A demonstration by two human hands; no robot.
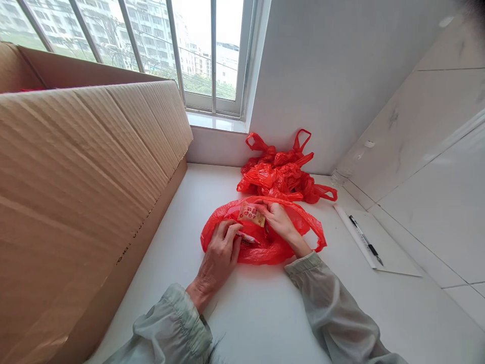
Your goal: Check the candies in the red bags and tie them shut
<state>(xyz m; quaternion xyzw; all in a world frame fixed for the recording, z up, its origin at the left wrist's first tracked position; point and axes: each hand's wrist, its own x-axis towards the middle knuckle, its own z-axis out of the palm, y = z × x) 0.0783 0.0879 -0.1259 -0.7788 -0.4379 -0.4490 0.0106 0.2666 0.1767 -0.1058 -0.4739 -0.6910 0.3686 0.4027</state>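
Note:
An opened red plastic bag (265, 257) lies on the white tabletop in front of me. Inside its mouth, my right hand (278, 220) pinches a small packet (250, 214) with a tan and pink wrapper and printed characters. At the bag's left side is my left hand (223, 246), its fingers curled over the rim and closed at a second, pink wrapped packet (248, 237). Part of that packet is hidden by the fingers and the bag's folds. What else lies deeper in the bag I cannot make out.
A heap of crumpled red plastic bags (278, 172) lies behind, against the wall. On the left stands a large open cardboard box (87, 192). To the right are a black pen (366, 239) on white paper (390, 247) and a clear plastic bottle (346, 167) in the corner.

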